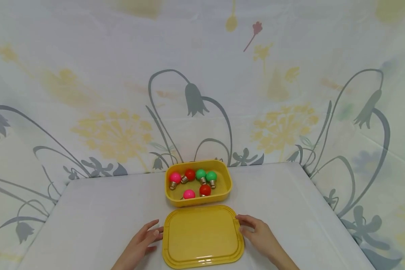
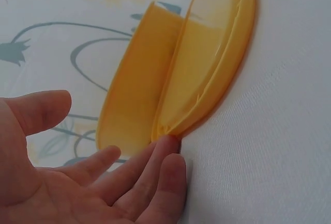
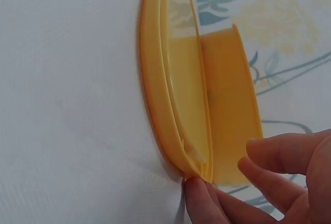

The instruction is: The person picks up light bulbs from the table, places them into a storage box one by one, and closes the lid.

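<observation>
A yellow rounded-rectangular lid (image 1: pixel 203 236) with a raised rim lies on the white cloth between my hands. Fingertips of my left hand (image 1: pixel 142 240) touch its left edge; in the left wrist view they sit against the rim (image 2: pixel 235 53), thumb held apart. At the opposite edge, my right hand (image 1: pixel 259 235) has a fingertip against the lid's rim (image 3: pixel 155 79), with thumb and another finger raised off it. Just behind the lid stands a yellow box (image 1: pixel 199 203), holding small round bulbs with metal screw bases: pink (image 1: pixel 175 177), red (image 1: pixel 205 190) and green (image 1: pixel 211 176).
White cloth (image 1: pixel 114 210) covers the table. Behind the box rises a white fabric backdrop (image 1: pixel 202 48) printed with grey and yellow flowers, continuing along both sides.
</observation>
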Available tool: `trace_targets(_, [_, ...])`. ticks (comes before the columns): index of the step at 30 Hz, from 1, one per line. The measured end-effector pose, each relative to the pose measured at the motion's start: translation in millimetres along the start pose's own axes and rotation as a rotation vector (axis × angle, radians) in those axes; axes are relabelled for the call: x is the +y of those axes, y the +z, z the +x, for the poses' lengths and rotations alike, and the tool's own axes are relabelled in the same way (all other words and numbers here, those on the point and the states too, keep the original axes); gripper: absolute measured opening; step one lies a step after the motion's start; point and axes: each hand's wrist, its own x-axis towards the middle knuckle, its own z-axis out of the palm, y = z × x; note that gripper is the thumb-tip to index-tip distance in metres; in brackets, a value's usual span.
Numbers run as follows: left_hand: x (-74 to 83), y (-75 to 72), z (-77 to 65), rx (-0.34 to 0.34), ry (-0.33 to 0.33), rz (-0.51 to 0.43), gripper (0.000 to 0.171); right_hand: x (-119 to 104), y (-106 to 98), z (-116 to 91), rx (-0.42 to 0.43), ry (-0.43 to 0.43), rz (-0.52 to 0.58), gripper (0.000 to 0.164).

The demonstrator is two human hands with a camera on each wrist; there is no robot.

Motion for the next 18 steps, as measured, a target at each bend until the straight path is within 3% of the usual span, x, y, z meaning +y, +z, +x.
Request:
trace_targets(7, [-0.2,0.0,-0.9,-0.006,0.018,-0.068,0.068,-3,6,0,0.037,-0.018,-0.013,0.03])
trace_targets(12, [3.8,6.3,0.4,0.022,-0.034,-0.17,0.061,-5,7,1,0.059,-0.02,-0.013,0.029])
trace_targets(18, [10.3,13.1,0.6,0.045,-0.057,-0.191,0.06,-3,9,2,0.104,-0.031,0.004,0.03])
